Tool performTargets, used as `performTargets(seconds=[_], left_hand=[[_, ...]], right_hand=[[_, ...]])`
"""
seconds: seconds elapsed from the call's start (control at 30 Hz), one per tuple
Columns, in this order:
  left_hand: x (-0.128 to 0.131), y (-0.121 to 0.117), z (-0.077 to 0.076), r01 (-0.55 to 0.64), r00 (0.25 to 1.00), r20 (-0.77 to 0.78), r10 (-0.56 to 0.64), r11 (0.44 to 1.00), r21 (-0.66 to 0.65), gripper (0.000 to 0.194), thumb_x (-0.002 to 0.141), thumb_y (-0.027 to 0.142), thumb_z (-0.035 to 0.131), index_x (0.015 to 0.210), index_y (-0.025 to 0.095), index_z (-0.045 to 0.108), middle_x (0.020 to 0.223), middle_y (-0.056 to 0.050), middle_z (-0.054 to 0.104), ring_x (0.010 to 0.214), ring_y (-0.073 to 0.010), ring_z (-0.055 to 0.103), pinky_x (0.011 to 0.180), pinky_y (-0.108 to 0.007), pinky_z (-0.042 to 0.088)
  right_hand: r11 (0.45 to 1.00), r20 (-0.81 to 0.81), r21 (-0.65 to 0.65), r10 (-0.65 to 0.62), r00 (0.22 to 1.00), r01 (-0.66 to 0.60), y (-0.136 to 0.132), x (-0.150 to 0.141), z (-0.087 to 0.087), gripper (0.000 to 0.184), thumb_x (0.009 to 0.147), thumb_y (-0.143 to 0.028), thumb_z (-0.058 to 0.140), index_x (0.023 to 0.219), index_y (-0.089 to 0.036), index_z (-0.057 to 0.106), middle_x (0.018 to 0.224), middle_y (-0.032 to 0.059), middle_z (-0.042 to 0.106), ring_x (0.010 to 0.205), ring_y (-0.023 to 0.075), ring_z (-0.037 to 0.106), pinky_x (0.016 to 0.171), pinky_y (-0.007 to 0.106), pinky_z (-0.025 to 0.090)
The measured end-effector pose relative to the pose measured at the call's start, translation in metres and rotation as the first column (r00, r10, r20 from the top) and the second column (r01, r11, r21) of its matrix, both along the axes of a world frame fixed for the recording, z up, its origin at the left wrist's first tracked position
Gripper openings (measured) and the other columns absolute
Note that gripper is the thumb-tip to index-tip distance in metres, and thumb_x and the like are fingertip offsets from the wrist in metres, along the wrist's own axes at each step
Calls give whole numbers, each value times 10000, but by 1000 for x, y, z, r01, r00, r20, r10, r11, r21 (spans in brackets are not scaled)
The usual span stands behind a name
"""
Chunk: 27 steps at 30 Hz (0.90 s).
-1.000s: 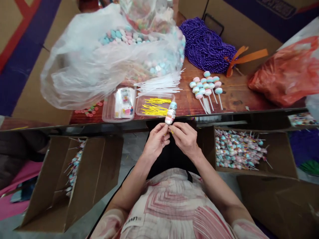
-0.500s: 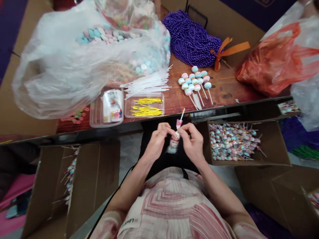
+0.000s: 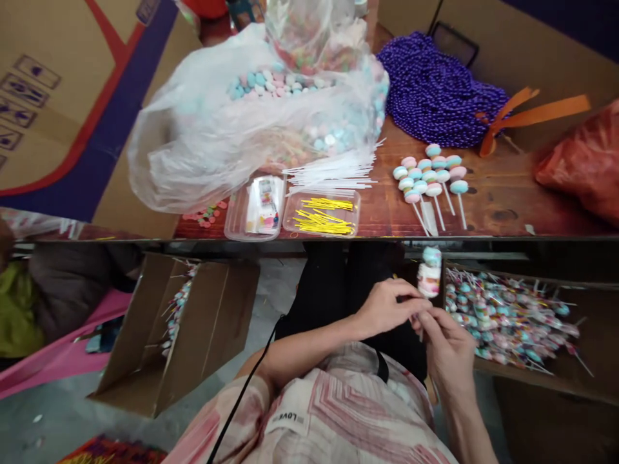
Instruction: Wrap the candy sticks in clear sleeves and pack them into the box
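the candy pop juts from between both hands.

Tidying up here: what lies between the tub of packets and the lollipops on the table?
Head view: a tub of yellow ties, white sticks just behind it, then wooden tabletop.

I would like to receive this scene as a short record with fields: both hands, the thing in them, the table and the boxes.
Left hand: the left hand has its fingertips at the candy's base; grip unclear
Right hand: the right hand pinches just below the candy
Held: candy pop, pink, white and blue, candy end up
Table: yellow ties in a clear tray, white sticks, group of pops, purple beads
Boxes: right box with many wrapped pops; left box, also holding pops
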<state>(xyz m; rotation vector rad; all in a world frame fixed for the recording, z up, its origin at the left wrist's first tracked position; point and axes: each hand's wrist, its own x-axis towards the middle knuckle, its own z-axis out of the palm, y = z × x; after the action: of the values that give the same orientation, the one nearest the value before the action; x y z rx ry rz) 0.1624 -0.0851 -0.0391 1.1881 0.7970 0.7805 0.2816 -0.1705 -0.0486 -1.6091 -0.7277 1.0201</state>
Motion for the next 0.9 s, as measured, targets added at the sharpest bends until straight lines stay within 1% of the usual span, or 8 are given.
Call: performTargets(seconds=[0.1, 0.17, 0.3, 0.4, 0.5, 0.67, 0.77, 0.9], left_hand=[[-6, 14, 8, -6, 999, -34, 13, 979, 205, 194, 882, 350, 677, 802, 220, 797, 942, -122, 745, 852, -245, 669, 787, -390, 504], [-33, 34, 23, -132, 987, -42, 153, 938, 321, 161, 895, 306, 665, 878, 227, 805, 999, -119, 744, 903, -232, 684, 822, -370, 524], [-132, 87, 46, -444, 808, -112, 579, 722, 530, 186, 903, 256, 635, 1008, 246, 789, 1025, -74, 748, 974, -201, 678, 900, -339, 509], [-209, 125, 41, -414, 582, -378, 720, 663, 624, 266, 827, 219, 676, 1076, 216, 770, 1127, -79, 705, 862, -180, 643, 826, -322, 501], [-251, 152, 25, -278, 415, -626, 661, 747, 604, 257, 729, 183, 723, 979, 195, 777, 1001, -60, 679, 780, -172, 588, 804, -323, 477], [-257, 170, 9, -233, 380, -651, 658, 749, 621, 15, 723, 176, 695, 718, 191, 698, 816, -14, 620, 707, -151, 535, 772, -306, 436], [-255, 167, 10, -394, 404, -553, 728, 685, 613, 58, 719, 184, 698, 677, 179, 658, 747, 1, 600, 664, -136, 530, 710, -285, 423], [-238, 143, 24, -674, 451, -280, 847, 529, 515, 104, 753, 250, 719, 732, 180, 645, 696, 25, 583, 593, -104, 496, 588, -237, 381]], right_hand=[[951, -252, 27, -292, 922, 309, 3, 23, -24, 252, 679, -382, 845, 766, -182, 718, 642, -22, 604, 571, 84, 513, 525, 200, 417], [894, -362, -26, -425, 829, 447, 12, 44, -42, 237, 672, -356, 829, 778, -184, 704, 719, -18, 626, 592, 79, 526, 526, 195, 432], [831, -281, -261, -552, 785, 491, 29, 72, -71, 248, 693, -391, 745, 771, -157, 711, 784, 49, 683, 578, 116, 568, 465, 227, 427], [899, -223, -161, -434, 873, 406, 41, 55, -71, 299, 587, -335, 822, 816, -163, 737, 758, 29, 687, 552, 97, 538, 473, 217, 415], [954, -190, -82, -300, 935, 289, 56, 15, -54, 327, 586, -347, 854, 831, -163, 742, 747, 21, 686, 556, 80, 520, 494, 200, 402], [999, 11, -4, -42, 999, 42, 74, -36, -23, 292, 745, -395, 769, 916, -160, 736, 751, 24, 681, 581, 95, 518, 546, 230, 419], [994, 169, 18, 107, 980, -111, 76, -49, -10, 265, 834, -409, 698, 958, -177, 731, 764, 24, 684, 613, 115, 539, 585, 253, 451], [951, 265, 57, 279, 923, -303, 81, -72, 11, 231, 882, -406, 648, 947, -202, 735, 788, 25, 699, 692, 150, 611, 654, 288, 494]])
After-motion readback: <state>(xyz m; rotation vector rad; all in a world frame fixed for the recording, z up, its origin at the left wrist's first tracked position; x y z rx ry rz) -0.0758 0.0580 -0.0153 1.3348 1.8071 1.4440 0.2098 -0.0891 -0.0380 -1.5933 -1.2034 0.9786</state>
